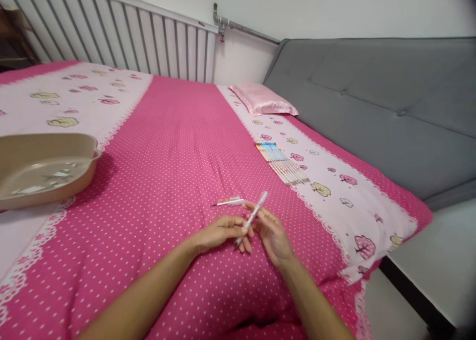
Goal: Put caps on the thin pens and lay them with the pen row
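Note:
A pale pink-white pen (259,204) is held at a tilt, its dark tip pointing down to the left. My left hand (220,232) pinches its lower part between thumb and fingers. Around the middle of the same pen, the fingers of my right hand (273,235) are bent and closed on it; part of their contact is hidden. Just beyond both hands, a thin white refill with a dark tip (225,203) lies on the bedspread, beside small pale parts that I cannot make out clearly.
Two rows of pens (280,162) lie side by side on the bedspread (178,126) to the right. A beige basin (48,197) with small white pieces inside stands at left. Farther back are a pink pillow (262,100), a grey headboard (372,82) and a white radiator (148,32).

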### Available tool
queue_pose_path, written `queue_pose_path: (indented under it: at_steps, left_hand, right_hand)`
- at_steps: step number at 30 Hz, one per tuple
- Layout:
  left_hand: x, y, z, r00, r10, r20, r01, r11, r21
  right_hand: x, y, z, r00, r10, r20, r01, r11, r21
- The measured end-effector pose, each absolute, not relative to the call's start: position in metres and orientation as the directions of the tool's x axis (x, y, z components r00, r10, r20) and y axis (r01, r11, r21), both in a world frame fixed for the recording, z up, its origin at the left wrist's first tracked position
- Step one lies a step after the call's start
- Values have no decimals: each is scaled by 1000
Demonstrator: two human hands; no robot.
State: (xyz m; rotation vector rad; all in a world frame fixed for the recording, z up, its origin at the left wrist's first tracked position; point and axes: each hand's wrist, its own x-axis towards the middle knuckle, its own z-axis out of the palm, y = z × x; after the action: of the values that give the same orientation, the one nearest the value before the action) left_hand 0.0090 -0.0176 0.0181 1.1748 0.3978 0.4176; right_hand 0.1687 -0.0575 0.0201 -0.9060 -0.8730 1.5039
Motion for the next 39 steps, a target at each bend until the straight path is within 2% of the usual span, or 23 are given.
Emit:
queue_pose_path:
  at_steps: [4,13,27,35,39]
  left_hand:
    - [9,-19,21,850,521,-76,-125,341,932]
    - [10,-19,18,852,519,-75,-114,324,939]
    - [9,-19,21,857,513,-49,-140,322,936]
    - [10,-20,18,850,524,-53,-137,318,938]
    - [10,-20,17,849,525,-57,-134,319,938]
  right_hand:
    - [168,-58,20,-107,990,-92,-423,-128,-897]
    - [166,-56,14,38,994,-98,-353,-78,-932]
    - [164,-59,22,-182,980,-79,-451,-155,-879]
    - [165,-57,15,-58,992,-110,-407,-124,-905]
    - [163,-57,12,-87,991,-99,-403,-126,-906]
